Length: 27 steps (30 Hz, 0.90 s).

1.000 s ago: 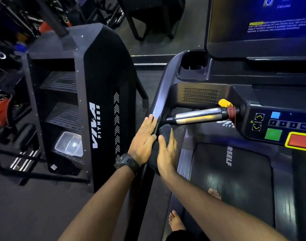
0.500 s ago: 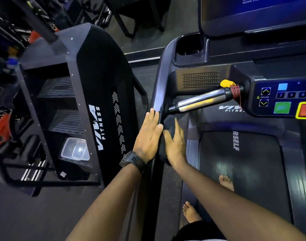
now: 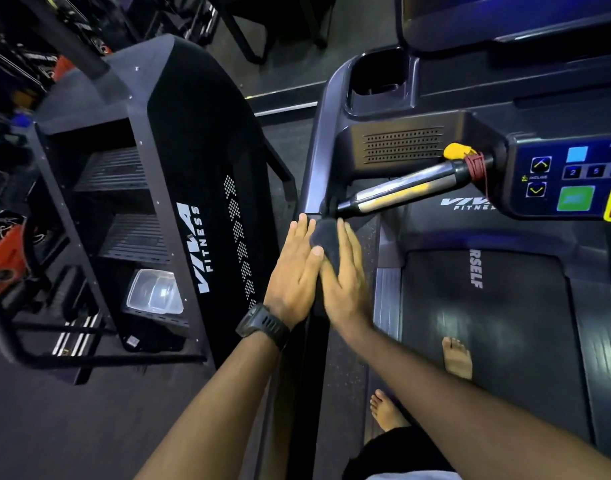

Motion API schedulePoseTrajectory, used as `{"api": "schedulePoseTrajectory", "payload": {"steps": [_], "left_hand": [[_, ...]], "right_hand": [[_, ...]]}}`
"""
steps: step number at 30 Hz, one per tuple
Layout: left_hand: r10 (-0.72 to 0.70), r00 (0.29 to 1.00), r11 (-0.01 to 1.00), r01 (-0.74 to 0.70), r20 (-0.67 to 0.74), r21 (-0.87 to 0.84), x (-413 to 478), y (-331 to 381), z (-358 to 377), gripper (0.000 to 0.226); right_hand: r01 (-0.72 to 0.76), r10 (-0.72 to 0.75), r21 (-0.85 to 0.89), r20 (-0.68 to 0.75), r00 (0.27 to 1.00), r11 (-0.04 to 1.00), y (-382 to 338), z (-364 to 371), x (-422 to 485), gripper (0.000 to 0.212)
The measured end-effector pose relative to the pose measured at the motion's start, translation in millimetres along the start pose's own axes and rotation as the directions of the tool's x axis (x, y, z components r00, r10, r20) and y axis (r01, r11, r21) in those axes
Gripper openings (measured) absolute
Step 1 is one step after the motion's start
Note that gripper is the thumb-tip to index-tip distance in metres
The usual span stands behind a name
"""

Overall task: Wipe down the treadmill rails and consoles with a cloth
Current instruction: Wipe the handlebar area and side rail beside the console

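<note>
Dark cloth was draped over the treadmill's L rail, at 7 o'clock from the silver grip. It was pressed btwn left hand (8 o'clock) & right hand (4 o'clock), fingers straight, unclenched. Judged soft, light, limp: best pinned by flat palms.

The dark cloth looks soft and matt, a plain fabric. The grey treadmill side rail is smooth moulded plastic with a dull sheen. The short silver handgrip bar is polished metal, mirror-bright. The black treadmill belt looks rubbery and faintly glossy. On the left, the tall black perforated cabinet is matt painted metal, and the clear tub inside is shiny plastic.
</note>
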State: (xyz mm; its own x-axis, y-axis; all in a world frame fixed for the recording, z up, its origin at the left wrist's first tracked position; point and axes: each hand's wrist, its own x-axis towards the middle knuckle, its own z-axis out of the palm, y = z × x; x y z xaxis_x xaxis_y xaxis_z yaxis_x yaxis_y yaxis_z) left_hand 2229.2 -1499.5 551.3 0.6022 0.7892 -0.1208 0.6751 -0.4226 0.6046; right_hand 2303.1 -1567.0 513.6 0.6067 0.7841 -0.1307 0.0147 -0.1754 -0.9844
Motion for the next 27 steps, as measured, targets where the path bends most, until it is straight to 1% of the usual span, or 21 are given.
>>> {"api": "schedulePoseTrajectory", "payload": {"steps": [1, 2, 4, 5, 6, 7, 9, 10, 11, 12, 14, 15, 17, 19, 20, 21, 23, 24, 25, 27], "left_hand": [[-0.001, 1.000, 1.000, 0.001, 0.004, -0.001, -2.0, -1.1, 0.9, 0.072], [-0.003, 1.000, 1.000, 0.003, 0.007, 0.005, -5.3, -2.2, 2.1, 0.071], [-0.008, 1.000, 1.000, 0.008, 0.005, 0.015, -10.6, -3.4, 3.5, 0.071], [-0.012, 1.000, 1.000, 0.012, 0.003, 0.013, -12.3, -4.0, 3.7, 0.071], [-0.013, 1.000, 1.000, 0.013, 0.002, 0.013, -13.3, -4.4, 3.6, 0.072], [-0.011, 1.000, 1.000, 0.011, 0.001, 0.015, -13.5, -3.9, 3.1, 0.073], [-0.007, 1.000, 1.000, 0.007, 0.004, 0.012, -13.9, -3.5, 2.1, 0.073], [-0.006, 1.000, 1.000, 0.006, 0.003, 0.005, -13.8, -3.3, 1.9, 0.072], [-0.004, 1.000, 1.000, 0.004, 0.002, 0.003, -15.1, -4.0, 2.4, 0.072], [-0.002, 1.000, 1.000, 0.002, -0.001, 0.004, -16.8, -4.4, 3.1, 0.072], [-0.010, 1.000, 1.000, 0.010, -0.004, 0.006, -20.0, -4.4, 3.7, 0.070], [-0.016, 1.000, 1.000, 0.016, -0.001, 0.005, -21.3, -4.7, 3.7, 0.068], [-0.014, 1.000, 1.000, 0.014, 0.005, 0.008, -23.7, -4.1, 3.8, 0.069], [-0.005, 1.000, 1.000, 0.005, 0.012, 0.013, -26.3, -4.6, 2.7, 0.072], [-0.002, 1.000, 1.000, 0.002, 0.010, 0.016, -27.1, -5.6, 2.8, 0.072], [0.000, 1.000, 1.000, 0.000, 0.007, 0.018, -28.7, -6.9, 3.4, 0.071], [-0.006, 1.000, 1.000, 0.006, 0.004, 0.009, -30.7, -7.1, 4.3, 0.069], [-0.004, 1.000, 1.000, 0.004, 0.001, 0.004, -30.8, -7.4, 4.3, 0.069], [0.002, 1.000, 1.000, -0.002, -0.004, 0.000, -31.0, -7.2, 4.1, 0.071], [0.012, 1.000, 1.000, -0.012, -0.015, -0.004, -29.1, -6.8, 3.1, 0.072]], "right_hand": [[-0.004, 0.004, -0.005, 0.006, 1.000, 1.000, 2.5, 0.7, 10.5, 0.070], [-0.069, 0.069, 0.008, 0.006, 0.998, 0.998, 7.5, 0.5, 16.8, 0.067], [-0.248, 0.247, 0.037, 0.018, 0.969, 0.968, 15.5, 0.2, 9.3, 0.064], [-0.281, 0.280, 0.028, 0.026, 0.960, 0.959, 15.9, 0.3, -3.1, 0.064], [-0.252, 0.252, 0.008, 0.025, 0.967, 0.968, 13.5, 0.7, -16.0, 0.064], [-0.184, 0.184, -0.001, 0.017, 0.983, 0.983, 9.8, 0.2, -25.0, 0.064], [-0.057, 0.057, -0.006, -0.015, 0.998, 0.998, 4.7, 0.1, -18.9, 0.063], [-0.019, 0.019, -0.009, -0.013, 1.000, 1.000, 5.8, 1.5, -8.1, 0.064], [-0.030, 0.030, -0.008, -0.007, 1.000, 1.000, 8.0, 2.6, 1.1, 0.065], [-0.100, 0.100, 0.011, -0.004, 0.995, 0.995, 11.2, 2.9, 6.0, 0.064], [-0.284, 0.284, 0.032, 0.004, 0.959, 0.958, 15.0, 2.0, -3.0, 0.064], [-0.295, 0.295, 0.025, 0.008, 0.955, 0.955, 13.6, 1.4, -14.6, 0.064], [-0.176, 0.176, 0.006, -0.004, 0.984, 0.984, 5.2, 0.2, -32.4, 0.062], [-0.077, 0.077, 0.011, -0.022, 0.997, 0.997, 4.7, 1.9, -23.0, 0.061], [-0.083, 0.084, 0.015, -0.017, 0.996, 0.996, 8.4, 3.2, -13.3, 0.061], [-0.146, 0.147, 0.037, -0.015, 0.989, 0.989, 13.0, 4.5, -6.0, 0.061], [-0.318, 0.320, 0.068, -0.007, 0.948, 0.945, 19.3, 4.9, -6.3, 0.063], [-0.336, 0.336, 0.056, 0.000, 0.942, 0.940, 18.6, 4.4, -15.1, 0.063], [-0.292, 0.292, 0.029, 0.004, 0.956, 0.956, 15.9, 4.8, -25.1, 0.063], [-0.130, 0.130, 0.002, -0.016, 0.991, 0.992, 7.0, 4.1, -34.1, 0.062]]}}
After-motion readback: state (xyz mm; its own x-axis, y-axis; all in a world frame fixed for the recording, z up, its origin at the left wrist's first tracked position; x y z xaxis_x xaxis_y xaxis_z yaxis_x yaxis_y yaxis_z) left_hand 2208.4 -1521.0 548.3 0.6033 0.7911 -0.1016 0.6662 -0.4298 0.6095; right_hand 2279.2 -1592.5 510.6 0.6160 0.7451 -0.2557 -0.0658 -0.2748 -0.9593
